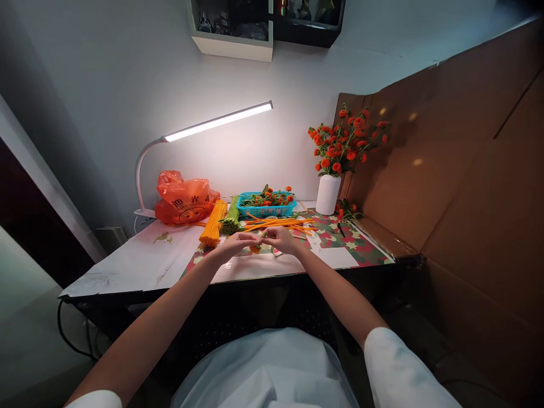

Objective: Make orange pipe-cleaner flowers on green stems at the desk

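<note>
My left hand (pixel 236 245) and my right hand (pixel 281 239) meet above the front of the table, fingertips pinched together. Between them is a small orange flower (pixel 255 249) with a bit of green, its head hanging under the fingers. Partly hidden beneath my right hand lies a white ring (pixel 277 253), perhaps a tape roll. Just beyond the hands, loose orange fuzzy stems (pixel 276 224) are spread out. To their left are a bundle of orange fuzzy stems (pixel 213 224) and a green bundle (pixel 232 218).
Behind stands a blue basket (pixel 266 212) of orange flowers. A white ribbed vase (pixel 328 194) with orange flowers is at right, beside a cardboard panel (pixel 463 164). An orange plastic bag (pixel 185 198) and a lit lamp (pixel 219 120) occupy the left. A black pen-like object (pixel 341 229) lies right.
</note>
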Available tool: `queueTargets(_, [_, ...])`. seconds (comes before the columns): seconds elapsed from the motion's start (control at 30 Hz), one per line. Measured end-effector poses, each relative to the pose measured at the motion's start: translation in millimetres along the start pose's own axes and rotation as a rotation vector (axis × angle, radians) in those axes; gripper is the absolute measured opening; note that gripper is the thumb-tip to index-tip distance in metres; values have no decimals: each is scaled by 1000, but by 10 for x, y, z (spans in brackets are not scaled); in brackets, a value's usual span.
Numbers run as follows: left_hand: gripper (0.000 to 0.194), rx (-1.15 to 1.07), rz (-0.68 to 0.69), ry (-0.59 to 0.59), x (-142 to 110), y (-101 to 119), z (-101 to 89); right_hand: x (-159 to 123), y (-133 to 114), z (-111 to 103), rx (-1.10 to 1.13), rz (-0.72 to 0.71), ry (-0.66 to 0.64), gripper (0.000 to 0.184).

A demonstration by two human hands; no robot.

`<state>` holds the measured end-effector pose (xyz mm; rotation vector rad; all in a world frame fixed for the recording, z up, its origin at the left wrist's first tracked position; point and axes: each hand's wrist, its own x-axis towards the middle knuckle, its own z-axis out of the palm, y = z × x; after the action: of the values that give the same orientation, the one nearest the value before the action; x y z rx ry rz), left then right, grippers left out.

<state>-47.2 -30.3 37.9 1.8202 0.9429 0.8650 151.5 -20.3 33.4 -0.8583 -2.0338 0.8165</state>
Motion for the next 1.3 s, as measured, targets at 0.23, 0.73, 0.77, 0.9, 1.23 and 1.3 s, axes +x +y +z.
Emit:
queueTargets(0.23, [14, 784, 263, 469, 121, 41, 289, 36, 193, 177, -281, 71, 324, 27])
queueTargets(0.73, [32, -180, -3, 33, 125, -119, 230, -47, 244, 26, 277, 59, 103, 40])
queueTargets(0.77, [31, -188, -12, 24, 123, -115, 230, -52, 240, 26, 280, 56, 108, 40])
queueTargets(0.9, [29, -200, -17, -28, 116, -102, 225, -60, 255, 26, 280, 40, 98, 38])
queueTargets(1.23, [35, -89, 53, 50, 36, -65, 289, -42, 261, 106, 41, -28, 241, 18])
queueTargets(1.3, [37, -50, 105, 76, 45, -70, 289, -37, 244, 80, 25, -36, 217, 16])
